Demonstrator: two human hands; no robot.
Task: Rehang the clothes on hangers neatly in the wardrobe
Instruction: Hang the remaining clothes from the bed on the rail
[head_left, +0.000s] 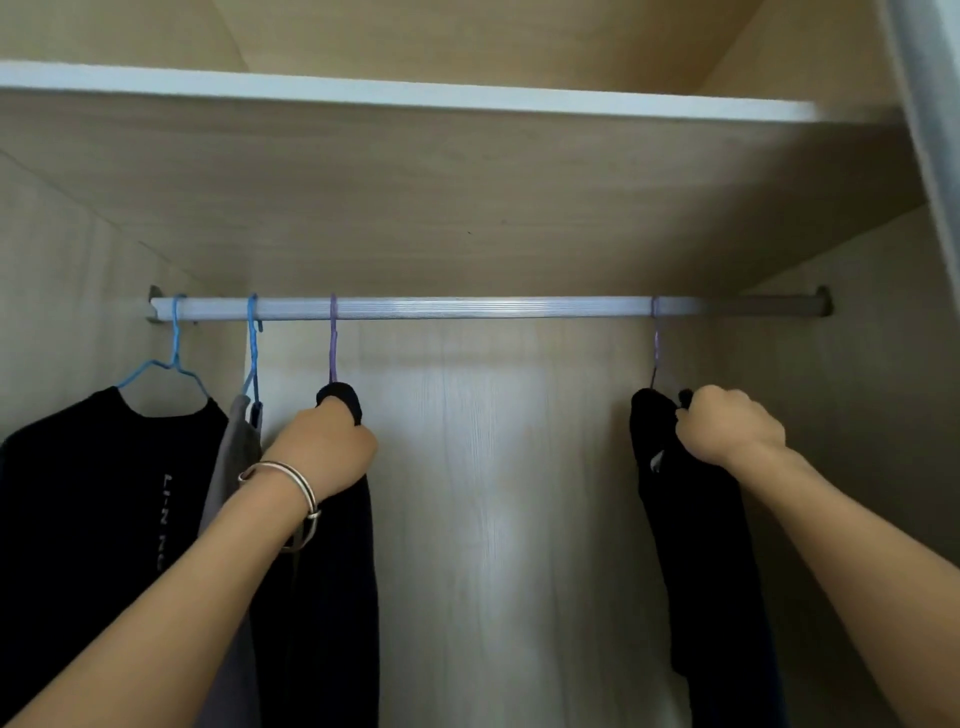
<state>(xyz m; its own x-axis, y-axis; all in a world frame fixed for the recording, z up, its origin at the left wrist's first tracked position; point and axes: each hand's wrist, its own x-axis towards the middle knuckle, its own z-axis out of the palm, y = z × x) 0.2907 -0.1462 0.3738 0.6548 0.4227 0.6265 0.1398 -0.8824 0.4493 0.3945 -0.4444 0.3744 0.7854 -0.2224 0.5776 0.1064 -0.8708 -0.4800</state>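
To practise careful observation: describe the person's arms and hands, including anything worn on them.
Both forearms are bare, no sleeves in view. The left hand has thin silver metal bangles at its wrist, one edged dark. The right hand and wrist wear nothing. No gloves or rings show.

One line of print on a black T-shirt

Pale lettering (165, 512) runs sideways down the front of the black T-shirt (78, 493) on the leftmost blue hanger (174, 364); it reads "LI-N", then "N", and the rest cannot be made out.
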